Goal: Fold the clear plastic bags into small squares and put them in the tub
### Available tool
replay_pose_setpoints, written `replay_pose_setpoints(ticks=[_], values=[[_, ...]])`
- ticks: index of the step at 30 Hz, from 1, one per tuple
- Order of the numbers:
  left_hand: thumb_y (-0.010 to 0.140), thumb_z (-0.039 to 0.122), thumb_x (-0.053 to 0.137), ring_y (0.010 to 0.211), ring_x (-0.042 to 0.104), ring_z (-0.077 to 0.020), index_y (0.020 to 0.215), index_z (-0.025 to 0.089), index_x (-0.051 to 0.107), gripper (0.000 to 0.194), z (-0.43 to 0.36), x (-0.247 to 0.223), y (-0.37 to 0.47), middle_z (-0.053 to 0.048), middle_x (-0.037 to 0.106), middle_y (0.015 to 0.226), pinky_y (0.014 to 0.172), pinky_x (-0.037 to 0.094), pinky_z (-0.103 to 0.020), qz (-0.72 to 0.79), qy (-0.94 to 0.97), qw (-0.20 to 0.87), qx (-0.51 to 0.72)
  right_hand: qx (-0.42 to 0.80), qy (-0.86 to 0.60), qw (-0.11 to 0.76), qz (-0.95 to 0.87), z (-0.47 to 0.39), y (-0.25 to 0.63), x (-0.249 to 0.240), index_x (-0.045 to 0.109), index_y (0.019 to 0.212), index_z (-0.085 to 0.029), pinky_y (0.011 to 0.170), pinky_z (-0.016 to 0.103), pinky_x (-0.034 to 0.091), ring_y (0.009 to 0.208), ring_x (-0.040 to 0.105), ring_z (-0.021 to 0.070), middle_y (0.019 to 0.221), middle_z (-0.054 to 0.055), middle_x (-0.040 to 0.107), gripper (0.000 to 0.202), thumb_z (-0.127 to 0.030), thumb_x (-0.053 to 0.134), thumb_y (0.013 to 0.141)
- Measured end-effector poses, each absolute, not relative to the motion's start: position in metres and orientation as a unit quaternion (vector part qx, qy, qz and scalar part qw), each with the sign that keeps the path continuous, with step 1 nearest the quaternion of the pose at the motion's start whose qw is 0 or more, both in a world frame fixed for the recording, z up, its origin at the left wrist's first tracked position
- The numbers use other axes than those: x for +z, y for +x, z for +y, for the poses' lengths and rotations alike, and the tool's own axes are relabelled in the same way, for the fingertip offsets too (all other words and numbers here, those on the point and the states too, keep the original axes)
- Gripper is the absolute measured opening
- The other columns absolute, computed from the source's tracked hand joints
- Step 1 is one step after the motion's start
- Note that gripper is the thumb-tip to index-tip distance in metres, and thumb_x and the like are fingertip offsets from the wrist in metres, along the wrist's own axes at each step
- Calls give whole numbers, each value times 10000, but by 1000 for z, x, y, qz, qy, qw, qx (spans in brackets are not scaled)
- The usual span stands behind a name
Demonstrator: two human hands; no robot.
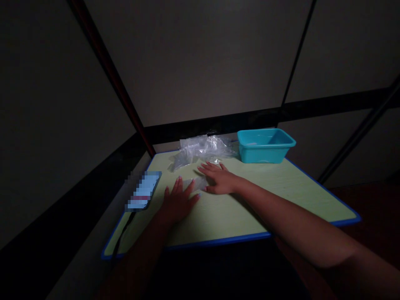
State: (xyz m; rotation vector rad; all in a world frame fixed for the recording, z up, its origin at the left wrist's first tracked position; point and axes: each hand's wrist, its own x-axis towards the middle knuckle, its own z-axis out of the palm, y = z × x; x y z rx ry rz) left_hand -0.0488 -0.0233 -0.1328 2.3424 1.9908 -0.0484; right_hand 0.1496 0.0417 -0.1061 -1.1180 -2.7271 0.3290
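A small clear plastic bag point(197, 183) lies flat on the table between my two hands. My left hand point(178, 202) rests with fingers spread at the bag's left end, its fingertips on or beside the plastic. At the other end, my right hand point(220, 179) is palm down with its fingers stretched out, covering part of the bag. Just beyond my hands is a loose pile of clear plastic bags point(203, 149), crumpled and shiny. Whether anything is inside the small bag I cannot tell.
The pale green table point(215, 221) has a blue edge and stands against a panelled wall. A turquoise plastic basket point(265, 153) sits at the back right. On the left lies a phone point(144, 191) with a lit, blurred screen, and a dark cable point(123, 233) runs from it.
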Motion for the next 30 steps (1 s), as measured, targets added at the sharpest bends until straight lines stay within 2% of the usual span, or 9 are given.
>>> replay_pose_setpoints(ticks=[2,5,16,25,30], values=[[916,541,221,1385,51,-306,1430,297,240,569,-24,-132,-49,-169,158,1502,1032,146,-596,647,761,32,-14,131,-384,75,-911,39,145,-111,81,1463,-251,1017,647,43,1380,12,312,1517,117,56,851,-476,534,779],[932,498,206,1386,54,-297,1429,295,245,538,-24,-131,-48,-165,159,1503,1033,153,-592,648,761,31,-15,142,-395,61,-906,37,139,-118,7,1460,-280,1004,661,8,1378,-41,308,1522,96,4,825,-471,480,812],[946,467,189,1385,66,-291,1437,298,213,519,-25,-130,-47,-149,164,1506,1035,180,-572,647,761,16,-35,117,-431,61,-892,31,125,-125,-5,1460,-293,997,654,-58,1377,-85,282,1523,61,-56,775,-349,412,808],[945,470,173,1385,64,-290,1434,304,220,519,-26,-129,-45,-146,193,1501,1028,201,-571,646,762,14,-37,99,-480,91,-867,20,116,-128,39,1468,-163,1020,624,-70,1386,-66,240,1522,79,-5,682,-358,282,863],[943,475,177,1386,58,-289,1438,304,202,525,-26,-129,-45,-139,206,1499,1024,202,-582,645,763,17,-36,86,-482,98,-866,21,114,-132,75,1464,-116,1024,625,-64,1389,-37,247,1520,98,37,687,-336,289,850]])
